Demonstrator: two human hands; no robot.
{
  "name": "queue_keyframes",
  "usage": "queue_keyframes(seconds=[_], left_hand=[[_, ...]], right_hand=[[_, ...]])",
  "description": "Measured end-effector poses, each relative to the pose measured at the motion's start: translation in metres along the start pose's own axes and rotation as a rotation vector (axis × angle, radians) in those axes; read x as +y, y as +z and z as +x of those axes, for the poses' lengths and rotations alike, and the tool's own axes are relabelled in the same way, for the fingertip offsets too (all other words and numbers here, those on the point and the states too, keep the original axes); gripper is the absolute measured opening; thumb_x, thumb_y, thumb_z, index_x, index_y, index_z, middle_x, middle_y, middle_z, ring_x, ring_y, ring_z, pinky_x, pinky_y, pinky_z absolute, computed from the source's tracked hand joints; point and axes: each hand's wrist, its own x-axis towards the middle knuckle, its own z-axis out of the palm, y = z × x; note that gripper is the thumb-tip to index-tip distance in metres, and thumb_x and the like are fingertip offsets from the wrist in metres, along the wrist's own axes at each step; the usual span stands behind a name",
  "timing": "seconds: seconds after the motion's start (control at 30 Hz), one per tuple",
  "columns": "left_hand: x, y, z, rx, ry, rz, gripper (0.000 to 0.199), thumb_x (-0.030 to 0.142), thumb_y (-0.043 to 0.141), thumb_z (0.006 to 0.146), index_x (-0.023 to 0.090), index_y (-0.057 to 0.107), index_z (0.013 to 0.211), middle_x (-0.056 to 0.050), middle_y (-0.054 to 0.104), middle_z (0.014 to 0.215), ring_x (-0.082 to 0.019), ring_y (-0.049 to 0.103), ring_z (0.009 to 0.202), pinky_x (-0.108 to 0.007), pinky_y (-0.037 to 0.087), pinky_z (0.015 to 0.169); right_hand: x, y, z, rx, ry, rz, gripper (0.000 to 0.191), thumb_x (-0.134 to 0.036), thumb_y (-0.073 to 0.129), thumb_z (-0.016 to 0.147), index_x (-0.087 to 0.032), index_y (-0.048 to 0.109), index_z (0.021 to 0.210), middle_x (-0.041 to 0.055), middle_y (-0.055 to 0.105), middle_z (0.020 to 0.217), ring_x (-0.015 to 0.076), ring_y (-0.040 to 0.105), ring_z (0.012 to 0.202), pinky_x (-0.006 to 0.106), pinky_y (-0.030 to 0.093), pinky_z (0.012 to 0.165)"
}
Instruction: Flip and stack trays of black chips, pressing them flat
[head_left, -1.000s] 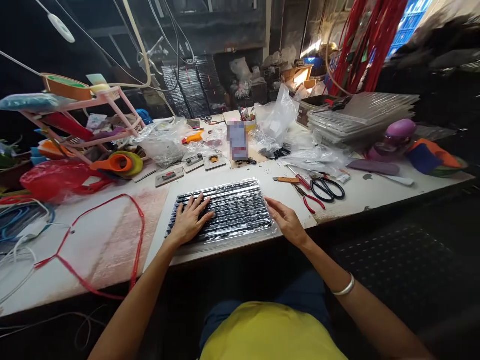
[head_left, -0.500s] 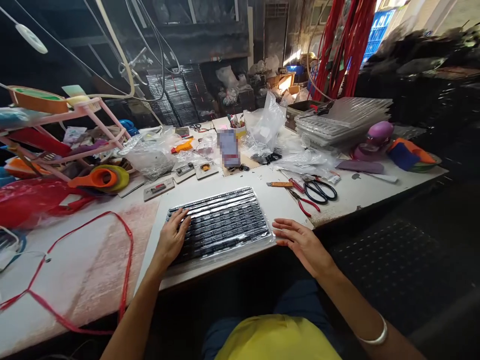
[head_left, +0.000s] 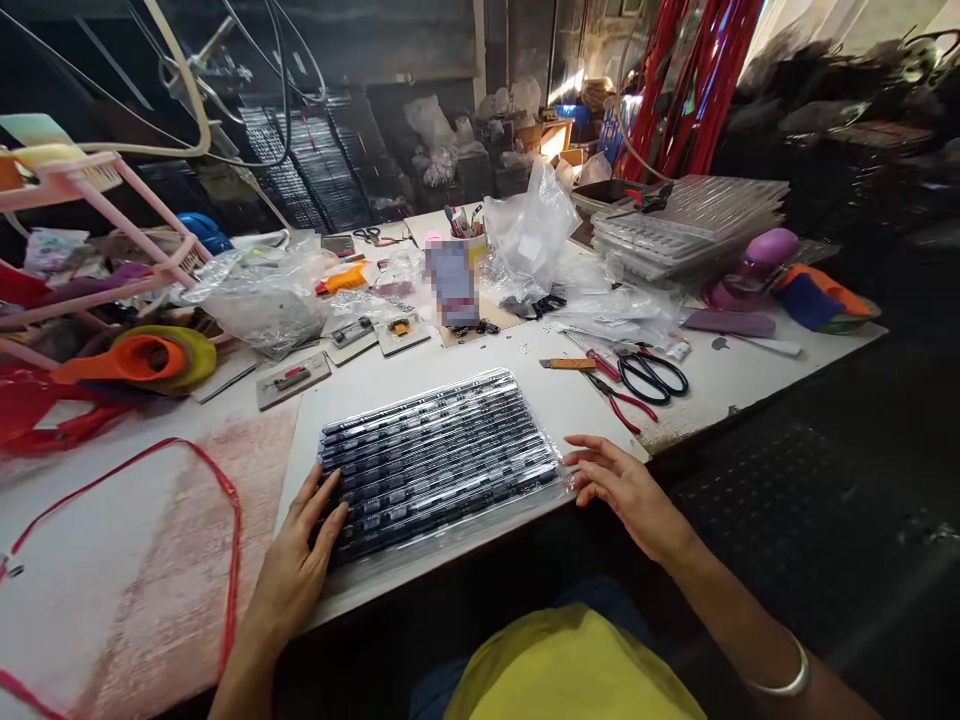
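Note:
A clear plastic tray (head_left: 442, 455) with rows of dark strip-like parts lies flat at the table's front edge. My left hand (head_left: 304, 540) rests at its left side, fingers spread, the fingertips touching the tray's edge. At the right end of the tray is my right hand (head_left: 619, 490), its fingers stretched out and slightly bent beside the corner. Whether those fingertips touch the tray I cannot tell. Neither hand is closed around anything.
Right of the tray lie black-handled scissors (head_left: 652, 378), red-handled pliers (head_left: 626, 405) and an orange cutter (head_left: 568, 364). Stacked clear trays (head_left: 690, 225) stand at the back right. A pink rack (head_left: 135, 215) and red cord (head_left: 236, 540) are on the left. Plastic bags (head_left: 529, 235) lie behind.
My left hand has slid down along the tray's left side, off its top, toward the front. My right hand stays near the right end. The view has shifted somewhat to the right.

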Motion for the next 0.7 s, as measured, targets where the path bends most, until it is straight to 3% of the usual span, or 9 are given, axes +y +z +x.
queue_keyframes(seconds=[0.17,0.3,0.37,0.5,0.6,0.7], left_hand=[[0.001,-0.004,0.002,-0.045,0.012,0.087,0.057,0.050,0.037,0.090,0.017,0.043,0.136,-0.010,0.028,0.151,-0.025,0.030,0.136,-0.043,0.025,0.112],[0.022,0.001,0.008,-0.033,-0.032,0.305,0.054,0.046,0.032,0.092,0.016,0.046,0.134,-0.014,0.031,0.149,-0.032,0.028,0.136,-0.056,0.025,0.107],[0.039,0.007,0.012,-0.036,-0.028,0.421,0.049,0.041,0.032,0.093,0.018,0.046,0.134,-0.013,0.031,0.149,-0.033,0.026,0.137,-0.060,0.023,0.105],[0.065,0.021,0.023,-0.088,0.066,0.553,0.049,0.041,0.035,0.094,0.021,0.040,0.139,-0.009,0.026,0.151,-0.030,0.018,0.140,-0.057,0.020,0.108],[0.072,0.028,0.028,-0.161,0.098,0.596,0.055,0.048,0.034,0.094,0.021,0.034,0.142,-0.006,0.022,0.152,-0.029,0.014,0.141,-0.055,0.017,0.110],[0.072,0.031,0.029,-0.224,0.092,0.587,0.060,0.053,0.028,0.093,0.023,0.025,0.145,-0.005,0.020,0.153,-0.027,0.014,0.141,-0.055,0.017,0.110]], right_hand=[[0.004,-0.006,0.005,0.089,-0.254,-0.475,0.032,-0.039,0.047,0.089,-0.020,0.055,0.114,0.0081,0.052,0.112,0.0161,0.058,0.078,0.028,0.050,0.057],[0.000,-0.003,0.017,0.109,-0.444,-0.646,0.029,-0.034,0.043,0.092,-0.021,0.056,0.115,0.0077,0.052,0.112,0.0170,0.056,0.086,0.030,0.050,0.069],[-0.002,0.002,0.027,0.087,-0.475,-0.669,0.029,-0.033,0.042,0.093,-0.021,0.055,0.116,0.0079,0.052,0.113,0.0182,0.056,0.091,0.031,0.051,0.071],[0.002,0.016,0.043,0.001,-0.543,-0.708,0.030,-0.031,0.039,0.094,-0.020,0.054,0.118,0.0085,0.054,0.114,0.0212,0.052,0.104,0.037,0.048,0.087],[0.011,0.026,0.048,0.001,-0.598,-0.849,0.034,-0.030,0.038,0.094,-0.018,0.053,0.122,0.0110,0.052,0.120,0.0244,0.048,0.113,0.043,0.043,0.094],[0.023,0.032,0.047,0.052,-0.633,-1.029,0.038,-0.028,0.035,0.095,-0.017,0.052,0.126,0.0135,0.049,0.127,0.0276,0.047,0.114,0.046,0.044,0.088]])
